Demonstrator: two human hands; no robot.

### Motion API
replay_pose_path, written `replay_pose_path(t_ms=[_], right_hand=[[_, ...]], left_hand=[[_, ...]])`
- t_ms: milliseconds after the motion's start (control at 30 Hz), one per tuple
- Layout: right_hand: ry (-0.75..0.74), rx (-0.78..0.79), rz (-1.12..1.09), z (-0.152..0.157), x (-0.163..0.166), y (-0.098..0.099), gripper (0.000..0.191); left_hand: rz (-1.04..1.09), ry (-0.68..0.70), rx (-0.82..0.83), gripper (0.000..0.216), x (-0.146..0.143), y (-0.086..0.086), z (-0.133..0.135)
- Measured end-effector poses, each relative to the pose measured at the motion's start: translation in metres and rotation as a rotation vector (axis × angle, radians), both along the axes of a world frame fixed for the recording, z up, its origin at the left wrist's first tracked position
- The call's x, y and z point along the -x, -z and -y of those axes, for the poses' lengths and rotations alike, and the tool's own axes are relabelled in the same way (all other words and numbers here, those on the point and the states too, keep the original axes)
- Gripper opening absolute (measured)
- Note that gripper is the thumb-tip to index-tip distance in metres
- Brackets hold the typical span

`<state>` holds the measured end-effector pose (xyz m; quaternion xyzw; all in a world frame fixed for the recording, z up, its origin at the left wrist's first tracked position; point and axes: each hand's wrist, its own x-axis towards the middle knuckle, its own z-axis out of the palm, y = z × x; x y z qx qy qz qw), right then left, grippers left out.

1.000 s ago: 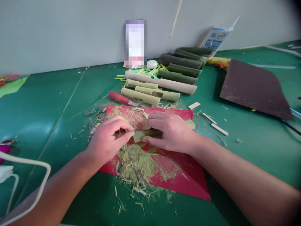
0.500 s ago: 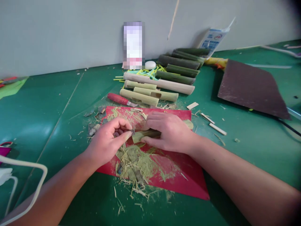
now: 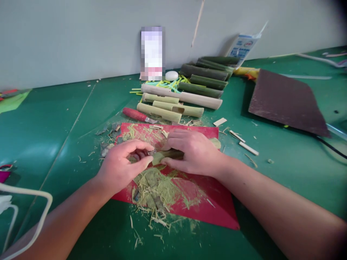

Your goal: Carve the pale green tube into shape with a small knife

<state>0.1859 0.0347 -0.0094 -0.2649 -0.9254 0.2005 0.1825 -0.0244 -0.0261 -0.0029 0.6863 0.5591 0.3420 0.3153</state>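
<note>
My right hand (image 3: pixel 193 151) is closed over a short green bamboo piece (image 3: pixel 165 156), pressing it down on a red sheet (image 3: pixel 217 209). My left hand (image 3: pixel 121 168) pinches a small dark tool at the piece's left end; thumb and forefinger are pressed together and the tool is mostly hidden. A heap of green-yellow shavings (image 3: pixel 157 191) lies on the sheet just below both hands.
Pale bamboo tubes (image 3: pixel 168 103) and darker green ones (image 3: pixel 206 74) lie in rows behind the sheet. A red-handled knife (image 3: pixel 137 115) rests beside them. A brown sandpaper sheet (image 3: pixel 287 103) lies at right, small wood slivers (image 3: pixel 248 148) near it, a white cable (image 3: pixel 32 202) at left.
My left hand has shifted slightly, its pinch staying against the end of the bamboo piece. The view has drifted a little; my right hand stays put.
</note>
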Motion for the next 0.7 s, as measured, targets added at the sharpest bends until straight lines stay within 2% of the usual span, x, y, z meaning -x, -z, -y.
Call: replay_pose_path(t_ms=[300, 400, 500, 600, 700], right_hand=[[-0.001, 0.002, 0.009, 0.0000, 0.0007, -0.0001, 0.017], [0.005, 0.000, 0.011, 0.0004, 0.0007, -0.0010, 0.015], [0.009, 0.000, 0.007, 0.0008, 0.0008, -0.0020, 0.016], [0.009, 0.000, 0.005, 0.0006, 0.0012, -0.0024, 0.017], [0.007, -0.001, 0.004, 0.0002, 0.0017, -0.0020, 0.017]], left_hand=[[-0.065, -0.016, -0.010, 0.019, -0.0002, 0.0009, -0.0001], [-0.063, -0.053, -0.015, 0.011, 0.0008, 0.0020, 0.0012], [-0.011, -0.100, -0.077, 0.008, 0.0016, 0.0012, 0.0016], [0.010, -0.081, -0.152, 0.007, 0.0006, -0.0005, 0.0010], [0.020, -0.069, -0.084, 0.005, -0.0019, 0.0001, 0.0005]])
